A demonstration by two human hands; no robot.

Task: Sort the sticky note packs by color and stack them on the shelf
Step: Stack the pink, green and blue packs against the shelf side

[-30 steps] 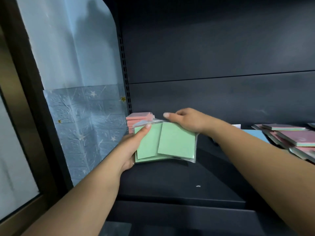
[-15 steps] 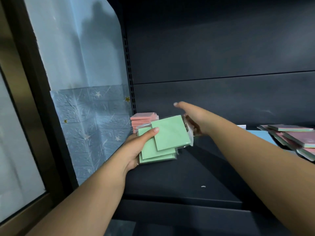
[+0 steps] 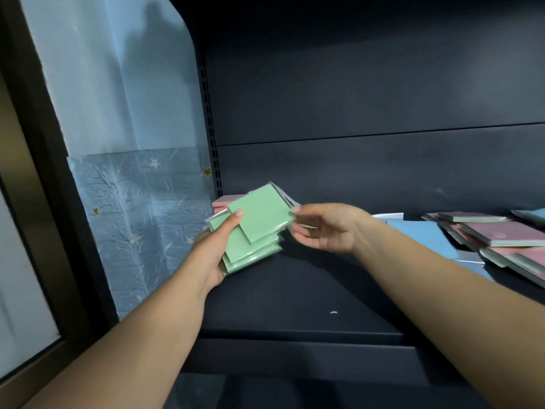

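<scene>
Since a second ago the top green pack (image 3: 262,216) has turned and slid over the fanned green sticky note packs in clear wrap (image 3: 239,252), which the left hand (image 3: 212,255) grips above the dark shelf (image 3: 295,293). The right hand (image 3: 327,228) has shifted to pinch its right corner. The greens seem to be gathering into one set. Bare shelf lies between the pink stack (image 3: 225,201) at the back left corner and the mixed pink and blue pile (image 3: 501,237) on the right.

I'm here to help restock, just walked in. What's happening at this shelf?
A person's left hand grips a fanned bunch of green packs above the dark shelf, while the right hand pinches the uppermost one's right edge. A pink stack sits behind at the shelf's left end; mixed pink and blue packs lie loose on the right.
</scene>
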